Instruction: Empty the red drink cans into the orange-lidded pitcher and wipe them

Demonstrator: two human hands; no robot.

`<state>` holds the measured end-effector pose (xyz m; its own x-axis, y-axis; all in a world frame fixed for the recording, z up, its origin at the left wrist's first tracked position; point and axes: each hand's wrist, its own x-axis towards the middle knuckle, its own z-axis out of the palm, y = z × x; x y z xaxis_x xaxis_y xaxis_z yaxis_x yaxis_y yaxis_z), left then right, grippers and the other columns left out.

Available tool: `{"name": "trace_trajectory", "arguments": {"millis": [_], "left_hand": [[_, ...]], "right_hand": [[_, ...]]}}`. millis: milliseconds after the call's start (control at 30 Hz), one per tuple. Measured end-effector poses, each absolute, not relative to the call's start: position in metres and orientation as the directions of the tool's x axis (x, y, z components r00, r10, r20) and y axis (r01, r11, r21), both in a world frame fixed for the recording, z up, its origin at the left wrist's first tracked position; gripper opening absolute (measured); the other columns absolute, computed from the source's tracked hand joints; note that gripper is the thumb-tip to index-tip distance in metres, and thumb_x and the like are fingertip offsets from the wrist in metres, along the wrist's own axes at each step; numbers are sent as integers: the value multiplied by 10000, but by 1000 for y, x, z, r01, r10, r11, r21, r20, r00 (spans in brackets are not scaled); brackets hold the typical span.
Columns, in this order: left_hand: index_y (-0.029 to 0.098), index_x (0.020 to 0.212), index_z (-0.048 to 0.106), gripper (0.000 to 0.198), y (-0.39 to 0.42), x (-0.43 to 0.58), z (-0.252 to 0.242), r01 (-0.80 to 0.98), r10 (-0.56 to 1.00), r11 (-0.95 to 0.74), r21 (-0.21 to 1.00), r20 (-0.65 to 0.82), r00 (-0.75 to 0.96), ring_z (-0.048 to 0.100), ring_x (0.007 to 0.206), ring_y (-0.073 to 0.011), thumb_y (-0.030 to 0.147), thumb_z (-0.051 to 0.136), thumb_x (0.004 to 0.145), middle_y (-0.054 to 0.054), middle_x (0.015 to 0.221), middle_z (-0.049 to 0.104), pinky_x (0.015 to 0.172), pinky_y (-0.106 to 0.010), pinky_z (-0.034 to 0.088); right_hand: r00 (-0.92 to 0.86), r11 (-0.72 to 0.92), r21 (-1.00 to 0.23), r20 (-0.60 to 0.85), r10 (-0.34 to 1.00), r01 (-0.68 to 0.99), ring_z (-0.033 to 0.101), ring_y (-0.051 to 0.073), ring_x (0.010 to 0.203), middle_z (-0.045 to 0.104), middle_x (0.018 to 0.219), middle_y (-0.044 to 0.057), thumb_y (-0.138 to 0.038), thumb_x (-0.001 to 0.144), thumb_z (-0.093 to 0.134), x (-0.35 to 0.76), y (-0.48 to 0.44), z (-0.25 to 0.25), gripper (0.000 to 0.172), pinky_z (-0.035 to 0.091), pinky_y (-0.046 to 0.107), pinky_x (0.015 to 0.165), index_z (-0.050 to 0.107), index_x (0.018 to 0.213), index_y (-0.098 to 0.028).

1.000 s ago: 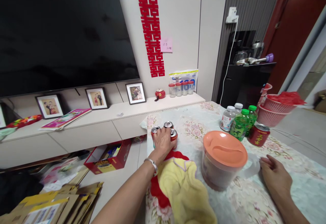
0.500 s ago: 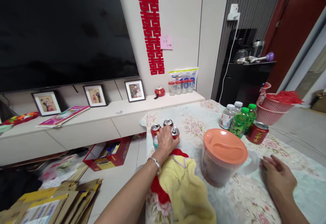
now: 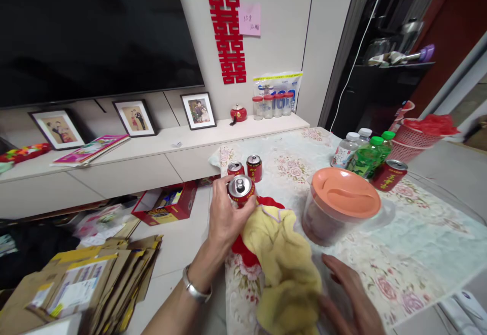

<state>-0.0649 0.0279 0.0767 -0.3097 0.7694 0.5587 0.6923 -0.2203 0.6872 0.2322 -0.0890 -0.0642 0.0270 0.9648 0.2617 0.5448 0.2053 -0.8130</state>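
Observation:
My left hand (image 3: 224, 213), with a silver bangle at the wrist, is wrapped round a red drink can (image 3: 243, 199), its opened top facing me. Two more red cans stand just behind it: one can (image 3: 254, 170) in full view and another can (image 3: 235, 166) partly covered. Below the held can lies a yellow cloth (image 3: 281, 254) with a red piece (image 3: 245, 251) under it. My right hand (image 3: 352, 294) is at the cloth's right edge, fingers apart and slightly blurred; whether it touches the cloth I cannot tell.
An orange-lidded clear pitcher (image 3: 342, 198) stands right of the cloth. Bottles (image 3: 367, 155) and a large red can (image 3: 390, 175) sit farther right on the flowered tablecloth (image 3: 399, 254). Flattened cardboard (image 3: 95, 284) and a red box (image 3: 167, 205) lie on the floor at left.
My left hand has drawn a can toward me, away from the group. My right hand has moved left from beside the pitcher to the cloth's edge. The view has shifted.

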Motion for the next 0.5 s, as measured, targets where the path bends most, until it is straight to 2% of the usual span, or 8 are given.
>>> {"name": "trace_trajectory", "arguments": {"millis": [100, 167, 233, 300, 333, 433, 467, 500], "left_hand": [[193, 1234, 538, 569, 10, -74, 62, 600, 785, -184, 778, 484, -386, 685, 1110, -306, 357, 785, 748, -104, 1189, 647, 993, -514, 569], [190, 1250, 538, 588, 0, -79, 54, 560, 785, -176, 809, 458, -416, 679, 1131, -318, 384, 787, 754, -113, 1208, 637, 1013, -538, 555], [198, 1256, 543, 572, -9, -82, 48, 528, 781, -178, 830, 446, -438, 679, 1130, -308, 383, 784, 771, -106, 1213, 632, 1025, -532, 547], [204, 1263, 548, 560, -15, -84, 44, 508, 771, -181, 842, 442, -458, 677, 1128, -296, 374, 783, 784, -99, 1220, 626, 1036, -521, 541], [204, 1270, 548, 563, -17, -84, 42, 501, 766, -182, 846, 441, -467, 675, 1128, -292, 372, 783, 787, -98, 1228, 622, 1040, -518, 538], [198, 1286, 543, 576, -20, -83, 38, 479, 758, -186, 858, 436, -486, 669, 1137, -291, 378, 781, 794, -104, 1246, 617, 1050, -520, 528], [196, 1287, 545, 577, -20, -82, 37, 472, 758, -185, 862, 431, -490, 666, 1141, -292, 382, 779, 794, -108, 1253, 616, 1054, -523, 524], [194, 1286, 546, 577, -20, -81, 37, 464, 761, -182, 867, 423, -492, 664, 1143, -293, 388, 777, 794, -111, 1256, 616, 1056, -526, 522]], "right_hand": [[-86, 285, -738, 296, 951, 611, 627, 391, 1355, 640, 1506, 112, -532, 828, 735, 202, -75, -61, 740, 564, 600, 1093, 560, 1506, -293], [-99, 278, -737, 278, 956, 616, 669, 354, 1309, 671, 1465, 137, -458, 923, 650, 190, -70, -58, 637, 590, 526, 1066, 560, 1508, -224], [-119, 277, -783, 255, 960, 558, 766, 285, 1117, 773, 1284, 101, -405, 992, 565, 187, -69, -51, 435, 654, 388, 916, 674, 1383, -249], [-153, 296, -850, 254, 955, 435, 789, 238, 919, 810, 1083, 63, -392, 1006, 566, 194, -72, -41, 302, 651, 297, 757, 777, 1194, -285], [-159, 307, -883, 266, 951, 354, 784, 237, 890, 804, 1052, 61, -397, 991, 603, 201, -73, -35, 264, 643, 289, 734, 801, 1131, -292], [-12, 303, -949, 303, 953, 86, 789, 317, 950, 792, 1118, 89, -472, 942, 667, 230, -79, -20, 248, 657, 382, 755, 825, 1024, -299], [51, 306, -949, 310, 949, 82, 790, 340, 962, 781, 1222, 97, -512, 962, 615, 240, -80, -17, 301, 658, 429, 749, 816, 1090, -328], [81, 291, -942, 307, 948, 165, 787, 358, 953, 779, 1248, 107, -535, 983, 550, 251, -82, -14, 368, 654, 482, 754, 792, 1190, -350]]}}
